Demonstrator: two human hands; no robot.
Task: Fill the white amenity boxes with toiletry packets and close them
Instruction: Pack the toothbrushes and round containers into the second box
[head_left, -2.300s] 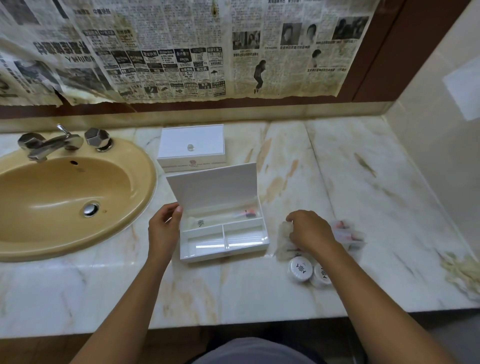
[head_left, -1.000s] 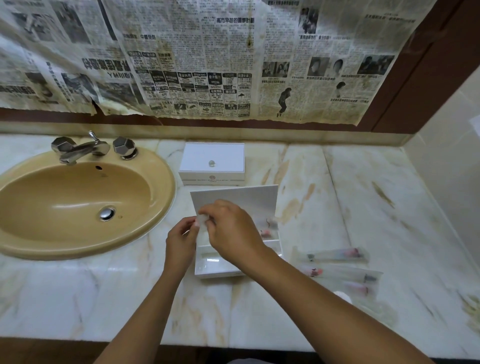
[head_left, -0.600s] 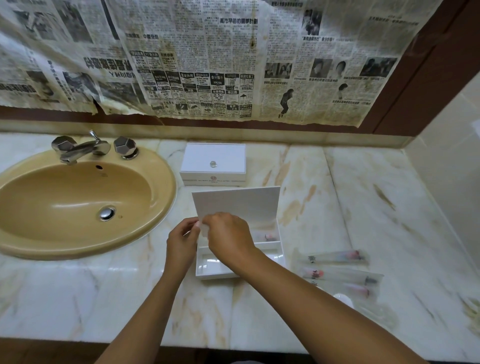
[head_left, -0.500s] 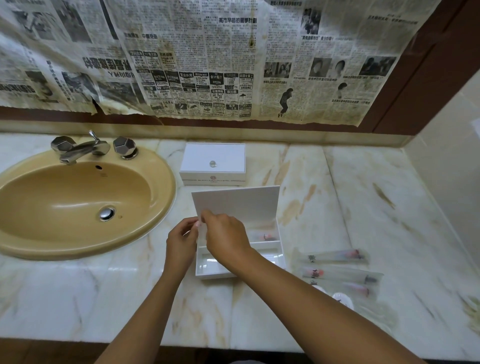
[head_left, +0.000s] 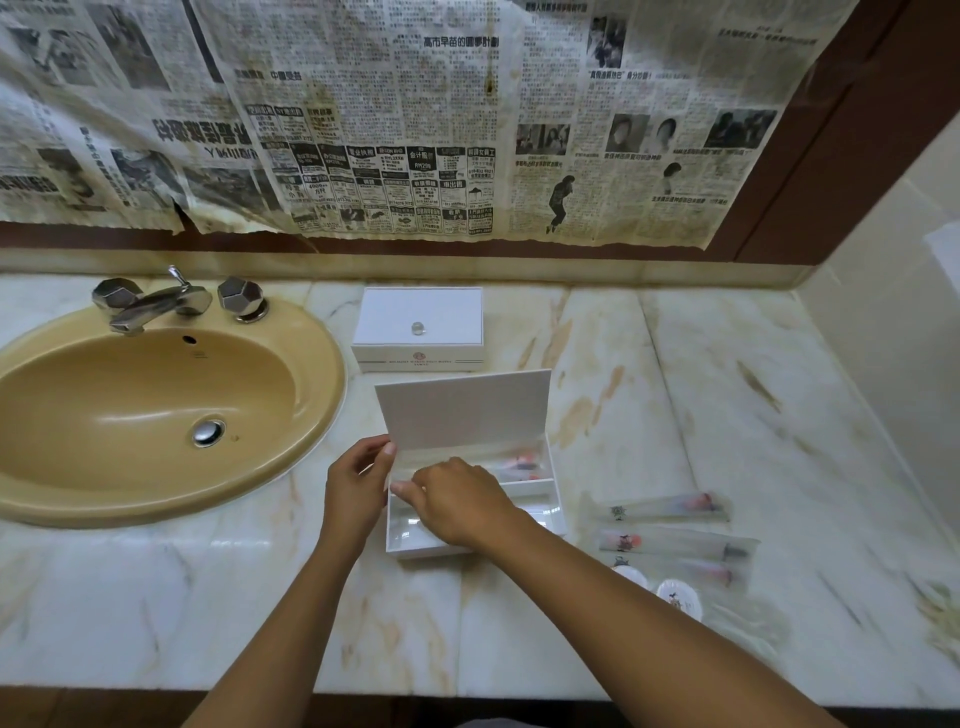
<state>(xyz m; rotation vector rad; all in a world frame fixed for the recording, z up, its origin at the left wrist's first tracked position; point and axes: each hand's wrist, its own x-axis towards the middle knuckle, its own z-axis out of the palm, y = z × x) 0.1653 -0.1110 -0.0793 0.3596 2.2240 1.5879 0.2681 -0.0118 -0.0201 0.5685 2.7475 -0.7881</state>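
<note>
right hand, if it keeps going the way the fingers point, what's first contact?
The right hand reaches left across the open box. Its fingertips already sit at the box's left wall, so that wall comes first, then probably the left hand gripping that side. Depth is unclear.

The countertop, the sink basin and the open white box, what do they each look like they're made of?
Countertop: looks like polished marble or a marble-look stone, pale with rusty veins, seams and soft glare.
Sink basin: probably glazed ceramic, mustard yellow, with smooth glossy highlights.
Open white box: the lid seems matte rigid card or plastic; the tray's shiny compartments suggest plastic. I can't be certain.
</note>
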